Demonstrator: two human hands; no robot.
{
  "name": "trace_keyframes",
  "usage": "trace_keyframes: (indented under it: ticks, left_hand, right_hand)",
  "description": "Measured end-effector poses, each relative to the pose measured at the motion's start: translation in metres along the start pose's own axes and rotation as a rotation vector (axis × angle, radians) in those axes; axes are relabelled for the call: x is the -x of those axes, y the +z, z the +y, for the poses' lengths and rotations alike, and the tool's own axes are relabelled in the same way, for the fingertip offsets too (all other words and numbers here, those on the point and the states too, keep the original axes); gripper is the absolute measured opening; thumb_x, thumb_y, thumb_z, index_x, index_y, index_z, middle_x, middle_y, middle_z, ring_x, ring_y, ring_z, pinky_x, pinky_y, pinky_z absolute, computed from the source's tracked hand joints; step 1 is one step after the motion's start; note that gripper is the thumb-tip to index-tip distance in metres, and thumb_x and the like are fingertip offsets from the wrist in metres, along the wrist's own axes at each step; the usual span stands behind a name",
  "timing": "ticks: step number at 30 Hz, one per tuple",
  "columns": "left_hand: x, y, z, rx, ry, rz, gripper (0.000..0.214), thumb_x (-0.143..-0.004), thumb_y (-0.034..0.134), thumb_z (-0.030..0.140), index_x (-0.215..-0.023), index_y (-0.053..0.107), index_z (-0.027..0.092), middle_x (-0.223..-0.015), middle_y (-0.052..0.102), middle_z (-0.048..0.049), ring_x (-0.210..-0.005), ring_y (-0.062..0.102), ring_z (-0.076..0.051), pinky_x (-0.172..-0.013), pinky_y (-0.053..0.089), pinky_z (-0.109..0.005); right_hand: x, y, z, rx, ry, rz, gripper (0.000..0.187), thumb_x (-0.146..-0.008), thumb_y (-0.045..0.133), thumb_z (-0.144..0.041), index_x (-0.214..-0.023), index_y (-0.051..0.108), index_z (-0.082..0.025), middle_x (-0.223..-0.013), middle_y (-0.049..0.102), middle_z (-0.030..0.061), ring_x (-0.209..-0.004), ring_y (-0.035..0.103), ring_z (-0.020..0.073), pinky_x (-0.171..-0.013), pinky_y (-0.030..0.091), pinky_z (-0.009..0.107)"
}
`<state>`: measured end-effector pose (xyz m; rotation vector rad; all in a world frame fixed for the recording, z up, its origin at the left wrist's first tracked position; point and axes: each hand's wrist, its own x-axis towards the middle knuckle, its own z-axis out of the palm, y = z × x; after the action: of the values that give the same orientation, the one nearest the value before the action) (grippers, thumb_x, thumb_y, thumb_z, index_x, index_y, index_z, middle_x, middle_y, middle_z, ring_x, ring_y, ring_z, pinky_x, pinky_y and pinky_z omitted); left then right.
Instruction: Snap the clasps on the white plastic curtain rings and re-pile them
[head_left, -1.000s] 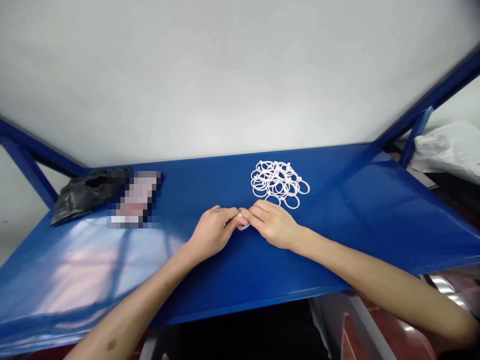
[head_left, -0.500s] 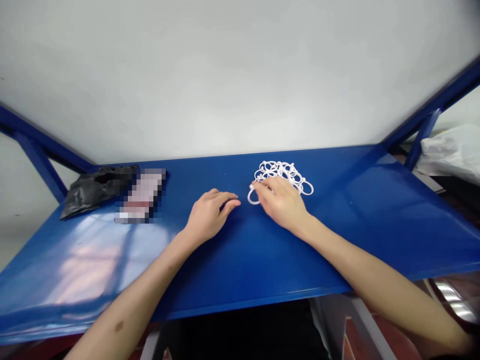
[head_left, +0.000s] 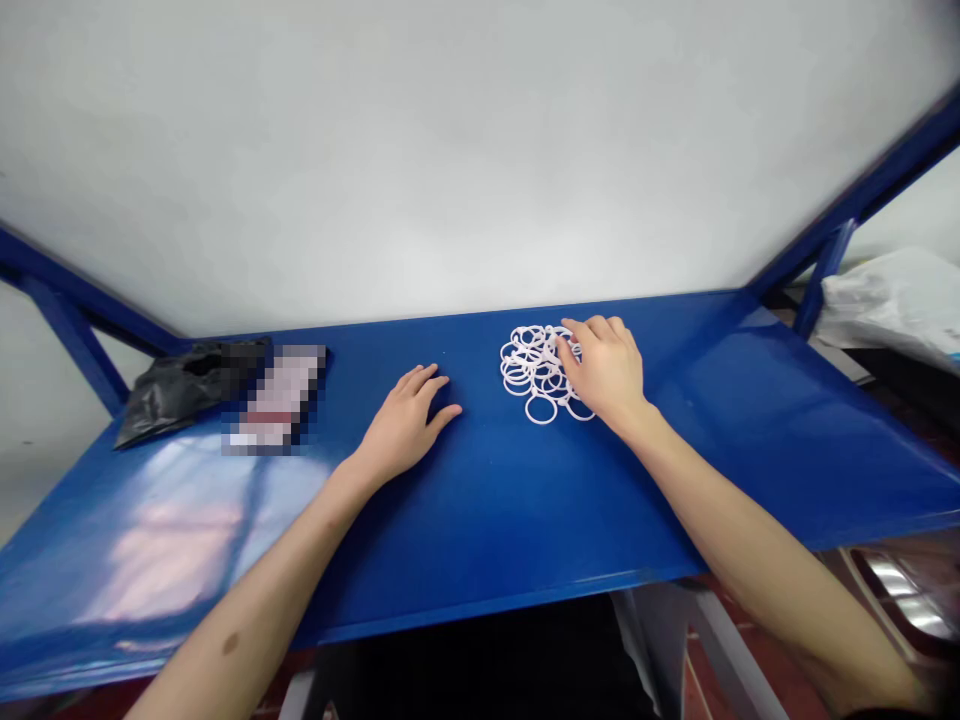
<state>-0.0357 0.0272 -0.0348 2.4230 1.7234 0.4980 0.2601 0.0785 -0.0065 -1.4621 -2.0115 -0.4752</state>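
Note:
A cluster of white linked rings [head_left: 541, 410] lies on the blue table [head_left: 480, 520], just right of the middle. My right hand [head_left: 606, 370] is at its right side, with thumb and forefinger closed on the upper right rings. The palm and the other fingers hide part of the cluster there. My left hand [head_left: 405, 420] rests on the tabletop to the left of the rings, apart from them. Its fingers are spread and it holds nothing.
A black plastic bag [head_left: 161, 395] and a flat, pixelated object [head_left: 279, 395] lie at the table's left. Blue frame bars [head_left: 825, 280] stand at both ends, and a pale wall [head_left: 465, 170] rises behind. Off the right end is a white plastic bag [head_left: 892, 305].
My right hand has moved from the left part of the rings to their right side. The rings lie in a different arrangement. My left hand has shifted slightly left and its fingers have spread.

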Motion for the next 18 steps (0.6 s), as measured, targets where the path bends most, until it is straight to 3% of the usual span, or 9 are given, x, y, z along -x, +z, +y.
trace_keyframes:
  ticks: [4,8,13,18]
  left_hand:
    - [0.001,0.001,0.001,-0.019,-0.003,-0.017,0.056,-0.099,0.049,0.05,-0.137,0.056,0.01,-0.154,0.045,-0.0188,-0.146,0.037,-0.034,-0.12,0.034,-0.052]
    - [0.001,0.003,0.001,-0.033,0.016,0.007,0.056,-0.098,0.052,0.05,-0.137,0.055,0.011,-0.153,0.046,-0.0195,-0.146,0.038,-0.035,-0.12,0.034,-0.054]
    - [0.001,0.004,0.001,-0.034,0.05,0.029,0.054,-0.098,0.054,0.046,-0.136,0.056,0.009,-0.151,0.048,-0.0214,-0.144,0.041,-0.035,-0.119,0.036,-0.053]
    - [0.001,0.001,-0.002,-0.057,0.065,-0.005,0.054,-0.097,0.053,0.048,-0.137,0.055,0.011,-0.151,0.049,-0.0203,-0.145,0.039,-0.035,-0.118,0.037,-0.054]
  right_hand:
    - [0.004,-0.009,-0.014,-0.019,-0.102,-0.021,0.032,-0.101,0.051,-0.032,-0.117,0.071,-0.014,-0.094,0.07,0.0121,-0.09,0.057,0.027,-0.076,0.046,0.04]
    - [0.014,-0.018,-0.039,-0.194,-0.335,-0.077,0.028,-0.101,0.051,-0.028,-0.117,0.07,-0.014,-0.1,0.07,0.0118,-0.094,0.058,0.0253,-0.083,0.05,0.039]
    - [0.032,-0.024,-0.067,-0.37,-0.624,-0.285,0.028,-0.101,0.052,-0.03,-0.118,0.068,-0.013,-0.106,0.068,0.0105,-0.099,0.059,0.0231,-0.088,0.051,0.037]
    - [0.041,-0.02,-0.074,-0.349,-0.696,-0.426,0.028,-0.101,0.053,-0.03,-0.117,0.068,-0.014,-0.106,0.067,0.0106,-0.094,0.059,0.0227,-0.081,0.05,0.037]
